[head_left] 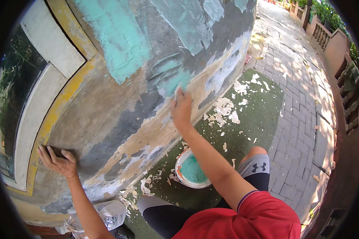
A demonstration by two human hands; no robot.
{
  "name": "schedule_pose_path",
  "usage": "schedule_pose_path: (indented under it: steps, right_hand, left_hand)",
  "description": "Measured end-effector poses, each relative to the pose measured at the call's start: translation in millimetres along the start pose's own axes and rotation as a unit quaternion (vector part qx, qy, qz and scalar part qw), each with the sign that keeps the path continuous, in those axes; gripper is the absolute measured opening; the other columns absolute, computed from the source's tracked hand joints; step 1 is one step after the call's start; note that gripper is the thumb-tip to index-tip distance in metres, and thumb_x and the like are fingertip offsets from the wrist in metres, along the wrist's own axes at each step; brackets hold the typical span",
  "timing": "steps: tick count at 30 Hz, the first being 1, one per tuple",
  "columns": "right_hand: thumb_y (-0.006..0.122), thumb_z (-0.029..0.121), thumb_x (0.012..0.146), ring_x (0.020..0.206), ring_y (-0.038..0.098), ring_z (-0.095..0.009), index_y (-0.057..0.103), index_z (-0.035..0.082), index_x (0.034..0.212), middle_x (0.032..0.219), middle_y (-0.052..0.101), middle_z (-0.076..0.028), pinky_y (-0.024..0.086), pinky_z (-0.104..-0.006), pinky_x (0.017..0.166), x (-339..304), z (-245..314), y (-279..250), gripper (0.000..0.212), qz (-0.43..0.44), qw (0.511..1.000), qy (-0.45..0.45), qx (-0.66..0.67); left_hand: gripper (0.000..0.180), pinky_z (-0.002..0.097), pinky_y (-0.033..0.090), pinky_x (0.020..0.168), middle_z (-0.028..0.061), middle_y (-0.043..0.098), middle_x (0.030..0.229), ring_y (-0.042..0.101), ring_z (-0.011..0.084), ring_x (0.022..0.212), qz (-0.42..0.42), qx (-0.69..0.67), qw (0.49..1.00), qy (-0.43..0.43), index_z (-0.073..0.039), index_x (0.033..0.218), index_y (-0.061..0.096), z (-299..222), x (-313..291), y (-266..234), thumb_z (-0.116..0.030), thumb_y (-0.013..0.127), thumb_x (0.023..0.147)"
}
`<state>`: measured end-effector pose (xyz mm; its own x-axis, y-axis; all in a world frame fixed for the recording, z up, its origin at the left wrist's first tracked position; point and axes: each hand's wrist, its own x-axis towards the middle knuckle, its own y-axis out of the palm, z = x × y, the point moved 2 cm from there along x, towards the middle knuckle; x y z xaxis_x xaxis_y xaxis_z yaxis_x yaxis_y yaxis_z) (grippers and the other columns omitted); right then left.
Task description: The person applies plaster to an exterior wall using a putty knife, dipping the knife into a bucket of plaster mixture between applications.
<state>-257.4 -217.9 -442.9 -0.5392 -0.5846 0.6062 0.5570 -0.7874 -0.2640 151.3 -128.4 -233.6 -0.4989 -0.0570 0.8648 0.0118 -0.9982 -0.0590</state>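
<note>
Trowel work, turquoise plaster on peeling wall

Tool (176, 92): small, mostly hidden behind the right hand (182, 109), whose grip is clenched round it, blade end pressed to the wall (119, 115). Judged light and stiff; best held by the handle, low. Wet turquoise coat (173, 77): soft, smearable. Left hand (59, 161): released, flat against the wall. Bucket (191, 170) of turquoise mix on the ground below, among paint flakes (227, 109).

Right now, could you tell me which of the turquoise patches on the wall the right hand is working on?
The right hand is at the lowest turquoise patch, a small streaky smear mid-wall. The other two, the big left patch and the paler top patch, sit higher, away from the hand.
</note>
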Motion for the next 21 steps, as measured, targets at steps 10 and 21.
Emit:
schedule_pose_path:
  steps: [10, 21]
  right_hand:
    - [0.062, 0.006, 0.089, 0.099, 0.055, -0.039, 0.045, -0.001, 0.143, 0.114, 0.053, -0.023, 0.049, -0.0424, 0.084, -32, 8, -53, 0.057, 0.027, 0.999, 0.008, 0.015]
    - [0.069, 0.008, 0.082, 0.098, 0.052, -0.04, 0.024, 0.0, 0.153, 0.107, 0.05, -0.024, 0.046, -0.0462, 0.086, -65, 122, -3, 0.085, 0.129, 0.984, -0.101, 0.067]
  left_hand:
    - [0.049, 0.0534, 0.035, 0.111, 0.0204, 0.043, 0.146, 0.041, 0.0409, 0.136, 0.008, 0.006, 1.0, -0.002, -0.003, 0.138, 0.042, 3, -5, -1, -0.019, 0.051, 0.093]
    - [0.051, 0.054, 0.032, 0.112, 0.0204, 0.044, 0.146, 0.041, 0.0403, 0.137, 0.007, -0.01, 1.0, -0.006, -0.004, 0.139, 0.041, 5, -6, -2, -0.017, 0.053, 0.091]
